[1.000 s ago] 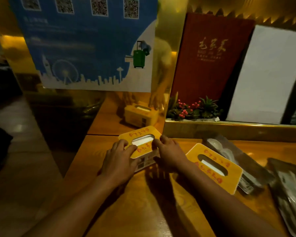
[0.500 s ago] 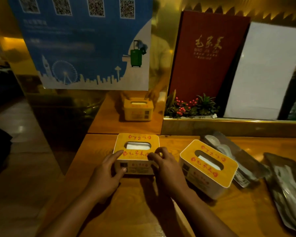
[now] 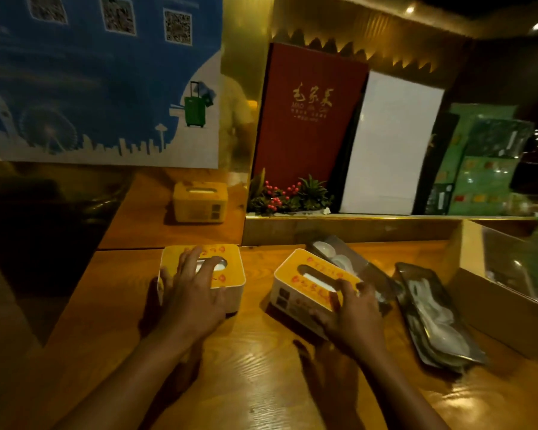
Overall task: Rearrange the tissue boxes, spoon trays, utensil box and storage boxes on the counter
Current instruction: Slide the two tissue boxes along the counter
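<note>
- The left hand lay flat on the left box at lower centre of the frame, fingers spread over its slot and thumb down the near-left side; it pressed rather than gripped.
- The right hand rested on the near-right corner of the right box, fingers loosely curled over the lid edge, no full clasp visible.
- Both boxes sat on the wooden surface, apart from each other; the right one stood askew, just beside a spoon tray.
- Another tray lay further right in the frame.
- The boxes looked like rigid plastic, likely light, with smooth lids that may slip under a flat palm.
- Best hold, I judged: pinch the two long sides, or slide them along the surface.
</note>
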Tool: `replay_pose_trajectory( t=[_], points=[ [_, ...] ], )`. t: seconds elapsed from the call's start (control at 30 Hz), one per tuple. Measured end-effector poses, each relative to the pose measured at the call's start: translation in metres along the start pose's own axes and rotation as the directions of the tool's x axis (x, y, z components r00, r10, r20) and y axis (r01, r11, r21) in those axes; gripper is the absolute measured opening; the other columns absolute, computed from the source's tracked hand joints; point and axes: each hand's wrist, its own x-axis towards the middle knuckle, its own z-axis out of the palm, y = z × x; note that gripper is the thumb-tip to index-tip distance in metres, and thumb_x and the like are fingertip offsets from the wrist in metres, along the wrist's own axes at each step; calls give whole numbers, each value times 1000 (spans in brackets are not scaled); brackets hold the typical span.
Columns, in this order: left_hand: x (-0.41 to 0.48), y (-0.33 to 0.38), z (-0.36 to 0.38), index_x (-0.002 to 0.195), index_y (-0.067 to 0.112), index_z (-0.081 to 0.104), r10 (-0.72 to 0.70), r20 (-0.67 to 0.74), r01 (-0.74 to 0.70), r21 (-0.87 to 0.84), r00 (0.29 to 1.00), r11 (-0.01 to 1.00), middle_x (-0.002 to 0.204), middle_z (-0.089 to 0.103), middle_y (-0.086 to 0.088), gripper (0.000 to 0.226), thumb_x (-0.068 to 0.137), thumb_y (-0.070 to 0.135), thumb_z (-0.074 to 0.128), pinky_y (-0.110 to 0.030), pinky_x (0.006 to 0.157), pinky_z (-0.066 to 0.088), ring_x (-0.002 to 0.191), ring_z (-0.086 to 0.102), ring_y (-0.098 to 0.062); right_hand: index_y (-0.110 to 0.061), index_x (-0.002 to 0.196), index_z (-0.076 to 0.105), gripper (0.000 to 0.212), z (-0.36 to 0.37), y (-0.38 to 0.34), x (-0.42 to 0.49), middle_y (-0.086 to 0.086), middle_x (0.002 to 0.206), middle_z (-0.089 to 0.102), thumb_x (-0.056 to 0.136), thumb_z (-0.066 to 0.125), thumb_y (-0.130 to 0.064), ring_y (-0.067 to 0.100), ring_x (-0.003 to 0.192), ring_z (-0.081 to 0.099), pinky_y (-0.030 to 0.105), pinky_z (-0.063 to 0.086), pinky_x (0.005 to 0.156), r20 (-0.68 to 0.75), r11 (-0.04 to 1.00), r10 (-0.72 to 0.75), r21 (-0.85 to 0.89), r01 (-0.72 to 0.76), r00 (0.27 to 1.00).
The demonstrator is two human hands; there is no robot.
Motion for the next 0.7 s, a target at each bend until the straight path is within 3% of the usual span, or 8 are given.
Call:
replay_pose_trajectory(
  t=[0.1, 0.13, 0.23, 0.3, 0.37, 0.47, 0.6, 0.7],
  points=[
    [7, 29, 8, 139, 26, 57, 99, -22, -97, 70, 995, 993, 159, 36, -6, 54, 86, 31, 64, -64, 117, -4, 153, 20, -27, -27, 138, 52, 69, 0, 9, -2, 19, 149, 32, 79, 79, -51, 37, 123, 53, 43, 53, 96, 60, 996, -9, 88, 4, 998],
    [10, 37, 12, 141, 27, 54, 101, -1, -100, 68, 995, 993, 160, 34, -5, 56, 87, 31, 66, -62, 119, -1, 154, 18, -27, -25, 137, 54, 66, -1, 12, -1, 18, 150, 32, 81, 79, -47, 37, 124, 53, 42, 52, 96, 59, 994, -34, 105, 28, 998],
    [13, 56, 28, 147, 29, 47, 96, 77, -95, -15, 992, 995, 162, 29, 1, 63, 88, 33, 68, -48, 118, 30, 150, 26, -26, -23, 136, 58, 61, -1, 28, 7, 14, 154, 30, 82, 79, -42, 34, 132, 48, 39, 48, 99, 68, 982, -135, 139, 124, 989],
    [11, 68, 41, 151, 31, 42, 87, 128, -78, -72, 988, 994, 163, 26, 6, 67, 90, 36, 70, -38, 113, 34, 147, 31, -21, -26, 135, 59, 59, -1, 43, 18, 9, 157, 30, 81, 80, -42, 29, 138, 43, 37, 45, 104, 115, 959, -240, 184, 217, 964],
    [5, 77, 57, 152, 35, 38, 50, 185, -24, -139, 981, 990, 164, 25, 10, 73, 88, 40, 73, -30, 110, 32, 146, 33, -16, -34, 137, 57, 61, -3, 57, 30, 4, 160, 29, 81, 74, -56, 26, 144, 36, 39, 40, 108, 170, 920, -365, 219, 326, 916],
    [-8, 84, 81, 150, 43, 39, -39, 215, 78, -175, 976, 982, 166, 20, 14, 77, 82, 57, 73, -37, 115, 29, 149, 26, -15, -45, 140, 50, 75, -2, 72, 44, -5, 164, 25, 75, 51, -82, 18, 148, 26, 42, 37, 113, 199, 859, -485, 291, 421, 852],
    [-24, 86, 97, 151, 41, 37, -154, 172, 188, -207, 973, 960, 166, 10, 20, 96, 68, 70, 76, -43, 119, 25, 151, 13, -9, -36, 148, 43, 76, 15, 82, 53, -9, 163, 26, 81, 72, -58, 16, 147, 29, 46, 44, 111, 148, 820, -499, 401, 409, 854],
    [-30, 87, 105, 156, 45, 25, -239, 171, 268, -177, 956, 947, 167, 12, 16, 103, 71, 53, 84, -48, 121, 27, 153, 13, -15, -30, 151, 41, 80, 24, 79, 56, -5, 161, 31, 81, 78, -47, 19, 145, 34, 47, 48, 107, 132, 808, -486, 445, 386, 864]
  ],
)
